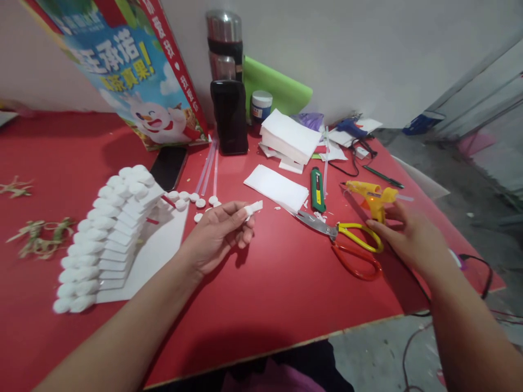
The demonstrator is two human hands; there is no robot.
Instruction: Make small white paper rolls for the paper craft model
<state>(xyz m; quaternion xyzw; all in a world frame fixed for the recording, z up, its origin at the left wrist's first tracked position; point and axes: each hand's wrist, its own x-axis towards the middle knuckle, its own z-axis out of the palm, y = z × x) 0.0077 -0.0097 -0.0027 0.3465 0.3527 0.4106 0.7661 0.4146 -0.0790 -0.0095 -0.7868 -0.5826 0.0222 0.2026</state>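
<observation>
Between the thumb and fingers of my left hand (223, 234) is a small white paper piece (254, 208), held above the red table (261, 294). My right hand (412, 234) is at the yellow glue gun (373, 197), with thumb and fingers around its handle. Scissors (335, 231) with one yellow and one red handle lie just left of that hand. To the left of my left forearm stands a fanned white paper structure (122, 234) edged with round white pieces. Several loose white discs (200, 203) lie behind my left hand.
Farther back are white paper sheets (278, 186), a paper stack (291, 136), a green cutter (317, 189), a black phone (229, 117) standing upright, a steel flask (224, 38) and a colourful box (143, 76). Straw figures (41, 237) lie at the left. Cables hang past the right edge.
</observation>
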